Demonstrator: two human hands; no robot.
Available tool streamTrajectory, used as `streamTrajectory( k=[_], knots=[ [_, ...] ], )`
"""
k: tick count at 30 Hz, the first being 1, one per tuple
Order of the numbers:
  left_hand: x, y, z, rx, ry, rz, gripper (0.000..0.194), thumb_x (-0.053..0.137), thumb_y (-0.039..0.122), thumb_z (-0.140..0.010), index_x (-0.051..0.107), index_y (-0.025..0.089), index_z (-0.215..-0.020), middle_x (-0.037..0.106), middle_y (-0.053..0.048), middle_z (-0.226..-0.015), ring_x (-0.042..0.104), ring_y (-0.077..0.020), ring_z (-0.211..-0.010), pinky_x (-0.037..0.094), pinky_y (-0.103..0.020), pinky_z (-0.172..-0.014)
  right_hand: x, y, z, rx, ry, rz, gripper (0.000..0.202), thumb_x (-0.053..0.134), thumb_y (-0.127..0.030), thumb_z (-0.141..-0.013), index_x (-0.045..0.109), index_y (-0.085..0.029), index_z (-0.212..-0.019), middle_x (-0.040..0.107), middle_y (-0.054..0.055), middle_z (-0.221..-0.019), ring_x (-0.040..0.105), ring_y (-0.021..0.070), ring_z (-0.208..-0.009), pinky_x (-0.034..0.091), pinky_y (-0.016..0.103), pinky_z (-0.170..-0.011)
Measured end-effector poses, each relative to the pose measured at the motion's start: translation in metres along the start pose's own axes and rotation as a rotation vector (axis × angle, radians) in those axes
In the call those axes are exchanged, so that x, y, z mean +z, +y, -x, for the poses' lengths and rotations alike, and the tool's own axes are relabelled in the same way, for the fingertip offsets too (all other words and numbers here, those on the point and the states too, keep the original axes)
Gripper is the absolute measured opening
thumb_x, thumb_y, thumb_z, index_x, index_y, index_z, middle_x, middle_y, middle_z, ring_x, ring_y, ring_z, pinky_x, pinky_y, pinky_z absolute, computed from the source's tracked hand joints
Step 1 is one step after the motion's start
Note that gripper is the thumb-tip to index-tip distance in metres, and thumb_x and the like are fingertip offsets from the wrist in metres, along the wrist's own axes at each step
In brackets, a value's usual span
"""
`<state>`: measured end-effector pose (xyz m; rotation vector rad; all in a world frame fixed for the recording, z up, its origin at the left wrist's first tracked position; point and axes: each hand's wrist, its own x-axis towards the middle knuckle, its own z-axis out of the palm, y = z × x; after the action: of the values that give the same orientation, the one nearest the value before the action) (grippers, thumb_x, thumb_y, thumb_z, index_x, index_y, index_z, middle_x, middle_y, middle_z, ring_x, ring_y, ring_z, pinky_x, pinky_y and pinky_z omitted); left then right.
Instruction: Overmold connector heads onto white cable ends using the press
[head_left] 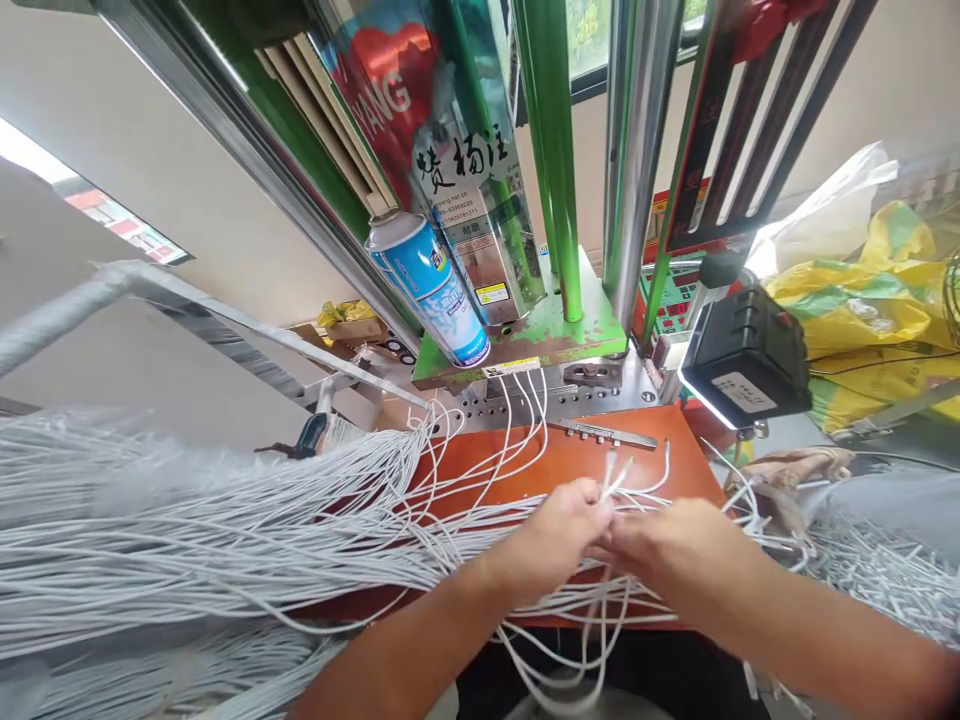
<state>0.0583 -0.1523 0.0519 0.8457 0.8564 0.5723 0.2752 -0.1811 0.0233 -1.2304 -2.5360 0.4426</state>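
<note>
My left hand (570,528) is closed on thin white cables, whose ends stick up just past the fingers. Pressed close beside it, my right hand (660,540) has its fingers bent around the same cables; its fingertips are partly hidden. Below the hands, white cable loops (577,690) hang over the front edge of the orange work surface (637,480). A large bundle of white cables (300,540) runs in from the left under my forearms. Behind the hands lies a slim metal bar with small pegs (607,434), and several cables run up to the machine's metal bed.
A green press machine (555,180) with steel columns stands at the back. A blue and white spray can (431,290) is on its plate. To the right are a black lamp box (746,355), yellow bags (885,290) and a heap of short white pieces (892,570).
</note>
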Motion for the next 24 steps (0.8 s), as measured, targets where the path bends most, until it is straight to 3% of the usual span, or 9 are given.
streamTrajectory(
  k=[2, 5, 8, 10, 14, 16, 18, 21, 24],
  knots=[
    [0.011, -0.013, -0.014, -0.009, 0.032, 0.017, 0.046, 0.068, 0.061, -0.090, 0.054, 0.017, -0.093, 0.061, 0.001, -0.067, 0.048, -0.0056, -0.043, 0.034, -0.016, -0.042, -0.011, 0.017, -0.029, 0.133, -0.033, -0.061, 0.034, 0.059, -0.040, -0.097, 0.069, -0.022, -0.070, 0.067, 0.003, -0.064, 0.055, 0.0145, -0.055, 0.029, 0.029, -0.054],
    [0.003, -0.019, -0.022, -0.052, -0.005, 0.039, 0.041, 0.066, 0.055, -0.094, 0.059, 0.015, -0.097, 0.048, 0.008, -0.057, 0.024, -0.0014, -0.036, 0.016, -0.016, -0.036, -0.023, 0.046, -0.049, 0.292, -0.050, -0.411, 0.043, 0.061, -0.059, -0.094, 0.071, -0.022, -0.075, 0.070, 0.003, -0.068, 0.062, 0.0183, -0.063, 0.041, 0.029, -0.057],
    [-0.009, -0.013, -0.028, -0.088, -0.089, 0.050, 0.040, 0.067, 0.050, -0.094, 0.066, 0.010, -0.103, 0.053, 0.004, -0.060, 0.037, -0.0031, -0.037, 0.027, -0.017, -0.037, -0.016, 0.054, -0.055, 0.384, 0.161, -0.681, 0.051, 0.053, -0.066, -0.096, 0.073, -0.021, -0.108, 0.077, 0.008, -0.104, 0.071, 0.0252, -0.094, 0.056, 0.036, -0.081],
    [-0.010, -0.009, -0.035, -0.116, -0.123, 0.072, 0.038, 0.074, 0.046, -0.089, 0.067, 0.010, -0.097, 0.060, -0.001, -0.067, 0.053, -0.0075, -0.045, 0.040, -0.019, -0.044, -0.002, 0.048, -0.059, 0.367, 0.254, -0.740, 0.053, 0.048, -0.063, -0.100, 0.064, -0.023, -0.133, 0.069, 0.011, -0.133, 0.065, 0.0279, -0.122, 0.052, 0.045, -0.103],
    [-0.013, 0.001, -0.057, -0.156, -0.151, 0.137, 0.034, 0.079, 0.041, -0.085, 0.065, 0.010, -0.088, 0.050, 0.004, -0.061, 0.041, -0.0029, -0.043, 0.032, -0.016, -0.043, 0.024, 0.046, -0.063, 0.300, 0.278, -0.873, 0.047, 0.039, -0.054, -0.107, 0.061, -0.024, -0.137, 0.069, 0.011, -0.133, 0.065, 0.0249, -0.124, 0.051, 0.045, -0.107],
    [-0.022, 0.004, -0.066, -0.125, -0.114, 0.155, 0.033, 0.076, 0.040, -0.088, 0.066, 0.010, -0.093, 0.042, 0.008, -0.058, 0.028, 0.0003, -0.041, 0.020, -0.014, -0.041, 0.034, 0.058, -0.058, 0.375, 0.447, -0.719, 0.045, 0.037, -0.050, -0.108, 0.064, -0.023, -0.130, 0.071, 0.012, -0.127, 0.066, 0.0262, -0.119, 0.052, 0.048, -0.106],
    [-0.032, 0.003, -0.075, -0.065, -0.023, 0.156, 0.035, 0.081, 0.039, -0.084, 0.065, 0.010, -0.094, 0.045, 0.007, -0.061, 0.032, 0.0006, -0.043, 0.023, -0.012, -0.041, 0.041, 0.071, -0.050, 0.413, 0.538, -0.437, 0.041, 0.041, -0.046, -0.105, 0.066, -0.023, -0.128, 0.071, 0.013, -0.124, 0.065, 0.0301, -0.118, 0.050, 0.052, -0.105],
    [-0.043, -0.006, -0.083, 0.003, 0.086, 0.120, 0.044, 0.089, 0.042, -0.073, 0.061, 0.012, -0.089, 0.060, 0.000, -0.074, 0.057, -0.0068, -0.056, 0.047, -0.017, -0.050, 0.049, 0.081, -0.037, 0.394, 0.494, -0.121, 0.036, 0.046, -0.041, -0.102, 0.070, -0.024, -0.123, 0.072, 0.013, -0.112, 0.064, 0.0332, -0.109, 0.050, 0.052, -0.097],
    [-0.044, -0.016, -0.085, 0.035, 0.128, 0.028, 0.050, 0.088, 0.051, -0.072, 0.059, 0.014, -0.088, 0.064, -0.001, -0.076, 0.063, -0.0114, -0.057, 0.055, -0.023, -0.051, 0.051, 0.078, -0.029, 0.385, 0.426, -0.018, 0.032, 0.048, -0.042, -0.101, 0.073, -0.025, -0.113, 0.072, 0.012, -0.098, 0.066, 0.0307, -0.094, 0.052, 0.046, -0.087]
  ],
)
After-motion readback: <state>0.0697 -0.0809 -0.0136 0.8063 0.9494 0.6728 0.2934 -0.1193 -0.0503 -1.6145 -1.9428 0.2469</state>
